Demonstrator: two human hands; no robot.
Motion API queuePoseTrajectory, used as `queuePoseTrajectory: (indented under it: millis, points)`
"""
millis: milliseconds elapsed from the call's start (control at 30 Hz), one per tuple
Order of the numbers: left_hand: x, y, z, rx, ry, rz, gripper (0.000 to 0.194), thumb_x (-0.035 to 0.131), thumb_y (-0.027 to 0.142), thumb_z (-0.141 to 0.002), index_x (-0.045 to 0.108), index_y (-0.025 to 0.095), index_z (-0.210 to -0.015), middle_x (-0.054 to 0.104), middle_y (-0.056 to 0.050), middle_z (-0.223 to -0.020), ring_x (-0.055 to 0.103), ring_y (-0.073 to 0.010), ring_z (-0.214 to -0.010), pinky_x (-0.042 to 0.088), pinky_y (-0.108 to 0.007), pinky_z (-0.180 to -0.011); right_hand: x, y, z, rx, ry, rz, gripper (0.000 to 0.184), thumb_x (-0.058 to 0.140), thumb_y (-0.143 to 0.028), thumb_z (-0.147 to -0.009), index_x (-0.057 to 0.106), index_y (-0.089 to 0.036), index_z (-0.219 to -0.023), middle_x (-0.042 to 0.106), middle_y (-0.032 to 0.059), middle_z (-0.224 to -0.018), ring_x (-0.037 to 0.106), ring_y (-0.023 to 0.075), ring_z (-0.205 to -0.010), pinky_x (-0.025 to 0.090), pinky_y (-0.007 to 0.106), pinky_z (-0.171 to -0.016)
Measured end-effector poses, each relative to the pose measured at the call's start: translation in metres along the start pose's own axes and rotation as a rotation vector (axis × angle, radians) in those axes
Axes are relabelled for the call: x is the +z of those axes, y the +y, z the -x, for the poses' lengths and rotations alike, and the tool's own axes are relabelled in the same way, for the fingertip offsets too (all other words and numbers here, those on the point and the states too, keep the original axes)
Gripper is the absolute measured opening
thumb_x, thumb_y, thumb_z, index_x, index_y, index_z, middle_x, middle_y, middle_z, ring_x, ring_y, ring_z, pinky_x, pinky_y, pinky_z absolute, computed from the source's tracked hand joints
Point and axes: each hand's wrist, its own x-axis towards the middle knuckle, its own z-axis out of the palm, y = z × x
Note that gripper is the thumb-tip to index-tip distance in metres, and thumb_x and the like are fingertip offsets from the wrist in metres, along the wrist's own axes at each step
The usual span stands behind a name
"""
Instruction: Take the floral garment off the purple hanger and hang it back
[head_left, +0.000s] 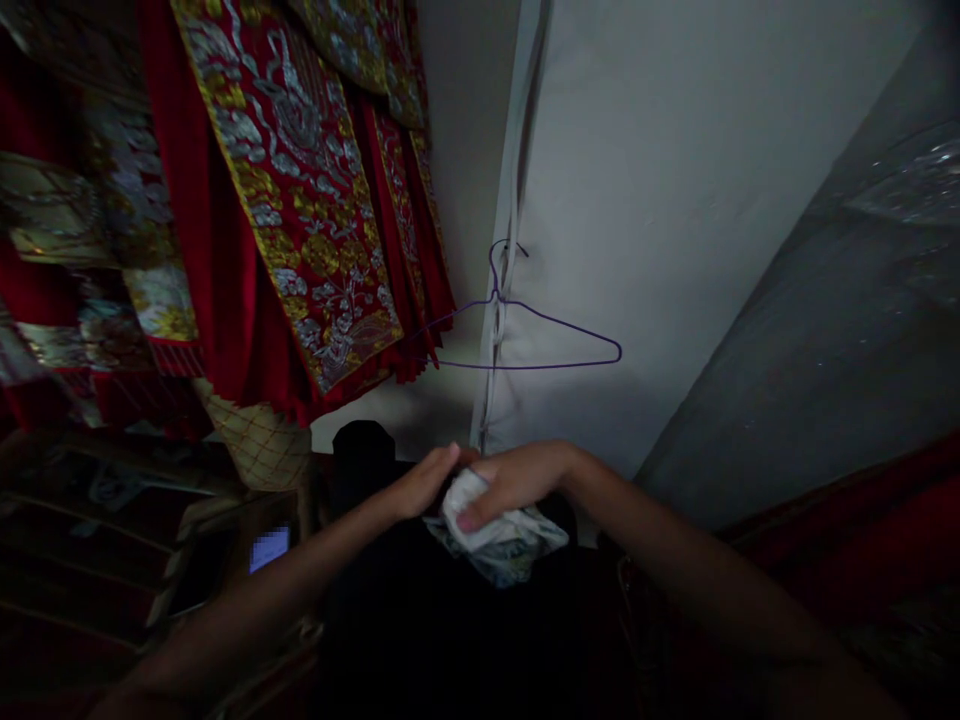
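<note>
A crumpled white cloth bundle is gathered between my hands, low in the middle of the head view. Its loose lower part, with a dim bluish-green pattern, spreads over my dark lap. My right hand closes over the bundle from the right, thumb pressed on the front. Against its left side, my left hand grips with the thumb side up; most of its fingers are hidden behind the cloth. Poor light keeps me from telling the exact kind of cloth.
A purple wire hanger hangs on the white wall ahead. Red embroidered garments hang at the left. Below them stand wooden shelving and a lit phone-like screen. Red fabric lies at the right.
</note>
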Motion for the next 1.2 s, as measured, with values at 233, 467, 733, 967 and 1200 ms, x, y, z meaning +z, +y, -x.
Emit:
queuePoseTrajectory:
  millis: [233,467,733,967,1200]
  points:
    - [-0.012,-0.011,0.012,-0.033,-0.241,-0.397,0.06,0.04,0.066,-0.097,0.061,0.017,-0.069,0.053,0.001,-0.059,0.045,-0.013,-0.056,0.036,-0.024,-0.054,-0.036,-0.029,0.046,-0.166,0.334,0.508,0.033,0.056,0.002,-0.067,0.077,-0.017,-0.082,0.07,-0.0011,-0.073,0.059,0.013,-0.066,0.044,0.02,-0.061]
    - [-0.094,0.008,-0.022,-0.069,0.15,-0.866,0.042,0.056,0.054,-0.09,0.069,0.022,-0.067,0.064,-0.006,-0.061,0.056,-0.0194,-0.057,0.036,-0.028,-0.06,-0.113,0.004,0.013,-0.383,1.094,0.219,0.054,0.057,-0.005,-0.064,0.071,-0.019,-0.114,0.066,-0.0031,-0.074,0.058,0.0143,-0.063,0.048,0.025,-0.066]
    - [-0.124,-0.017,-0.006,-0.146,0.242,-0.835,0.058,0.071,0.063,-0.076,0.049,0.024,-0.039,0.042,0.0,-0.036,0.04,-0.0155,-0.035,0.035,-0.028,-0.049,-0.139,0.058,-0.028,-0.256,1.137,0.492,0.013,0.055,-0.015,-0.067,0.06,-0.018,-0.057,0.054,-0.0033,-0.056,0.049,0.0146,-0.062,0.034,0.024,-0.062]
    - [-0.134,-0.007,-0.04,0.024,0.346,-0.53,0.015,0.073,0.037,-0.077,0.07,0.023,-0.071,0.075,-0.01,-0.09,0.07,-0.0298,-0.093,0.047,-0.038,-0.1,-0.147,0.05,0.005,-0.176,1.141,0.527,0.023,0.06,-0.029,-0.071,0.062,-0.017,-0.052,0.049,-0.0022,-0.048,0.047,0.0145,-0.056,0.029,0.026,-0.055]
    - [-0.135,0.016,-0.096,0.326,0.452,-0.354,0.019,0.063,0.018,-0.079,0.072,0.019,-0.096,0.07,-0.012,-0.125,0.06,-0.0291,-0.125,0.038,-0.044,-0.115,-0.13,0.054,-0.002,-0.191,1.003,0.471,0.02,0.053,-0.021,-0.066,0.071,-0.016,-0.07,0.067,0.0,-0.065,0.058,0.0177,-0.063,0.042,0.025,-0.06]
